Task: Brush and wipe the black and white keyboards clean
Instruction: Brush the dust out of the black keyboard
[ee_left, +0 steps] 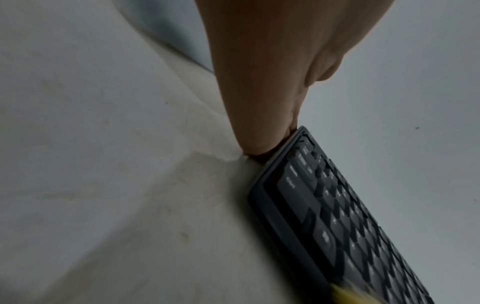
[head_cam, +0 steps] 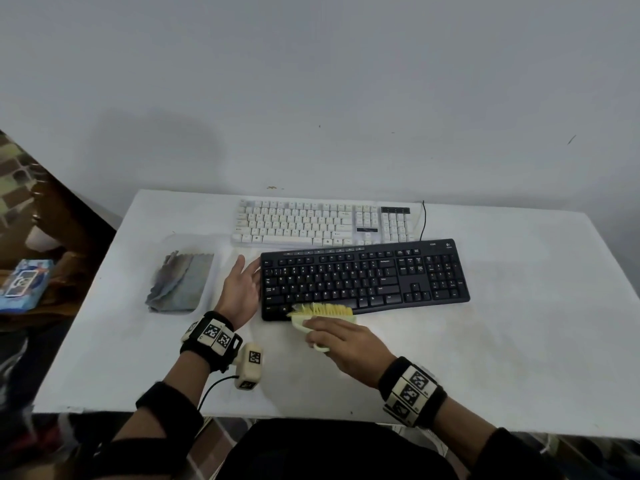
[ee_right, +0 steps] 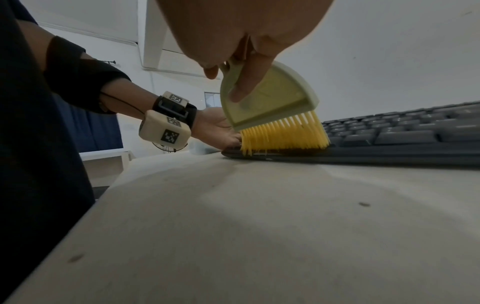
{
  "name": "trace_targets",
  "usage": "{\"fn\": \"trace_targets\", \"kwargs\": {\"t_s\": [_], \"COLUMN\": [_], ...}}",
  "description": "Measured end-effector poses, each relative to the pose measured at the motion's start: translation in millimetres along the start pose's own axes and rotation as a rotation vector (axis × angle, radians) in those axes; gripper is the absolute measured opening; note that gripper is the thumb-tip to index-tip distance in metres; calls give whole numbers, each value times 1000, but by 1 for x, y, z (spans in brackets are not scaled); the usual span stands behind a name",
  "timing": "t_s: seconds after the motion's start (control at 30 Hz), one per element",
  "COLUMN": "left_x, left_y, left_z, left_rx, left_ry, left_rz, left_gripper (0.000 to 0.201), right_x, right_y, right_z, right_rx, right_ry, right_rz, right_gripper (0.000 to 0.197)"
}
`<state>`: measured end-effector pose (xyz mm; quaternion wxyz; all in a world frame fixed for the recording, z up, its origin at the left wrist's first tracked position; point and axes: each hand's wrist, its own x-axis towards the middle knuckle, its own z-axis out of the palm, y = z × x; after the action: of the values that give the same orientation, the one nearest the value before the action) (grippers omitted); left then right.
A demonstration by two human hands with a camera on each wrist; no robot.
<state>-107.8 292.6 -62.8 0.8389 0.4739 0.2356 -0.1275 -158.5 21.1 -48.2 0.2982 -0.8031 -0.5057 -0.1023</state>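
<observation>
The black keyboard (head_cam: 363, 277) lies mid-table, with the white keyboard (head_cam: 322, 221) just behind it. My right hand (head_cam: 341, 344) grips the pale green handle of a brush (head_cam: 322, 315); its yellow bristles (ee_right: 283, 134) rest on the black keyboard's (ee_right: 389, 142) near left edge. My left hand (head_cam: 240, 285) is flat and straight-fingered, pressed against the black keyboard's left end. In the left wrist view the left hand (ee_left: 262, 131) touches the corner of the black keyboard (ee_left: 337, 216).
A grey cloth (head_cam: 181, 284) lies in a clear tray left of the left hand. A black cable (head_cam: 423, 220) runs from the white keyboard toward the wall. The white table (head_cam: 519, 341) has bare surface at the right and front. Clutter sits off the table's left edge.
</observation>
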Motion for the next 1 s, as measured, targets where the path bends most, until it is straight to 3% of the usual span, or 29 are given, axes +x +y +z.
{"fn": "trace_targets", "kwargs": {"t_s": [0.13, 0.33, 0.47, 0.63, 1.0], "left_x": [-1, -1, -1, 1, 0], "left_y": [0, 0, -2, -2, -2], "left_z": [1, 3, 3, 2, 3], "left_rx": [2, -7, -11, -24, -16], "left_ry": [3, 17, 20, 26, 42], "left_rz": [-3, 13, 19, 8, 35], "left_gripper": [65, 64, 65, 65, 63], "right_x": [-1, 35, 31, 9, 34], "right_y": [-4, -20, -14, -2, -20], "right_z": [-8, 18, 20, -4, 25], "right_rx": [25, 172, 98, 22, 154], "right_ry": [21, 22, -12, 71, -1], "right_rz": [-2, -37, -27, 74, -46], "right_gripper": [12, 15, 20, 18, 23]}}
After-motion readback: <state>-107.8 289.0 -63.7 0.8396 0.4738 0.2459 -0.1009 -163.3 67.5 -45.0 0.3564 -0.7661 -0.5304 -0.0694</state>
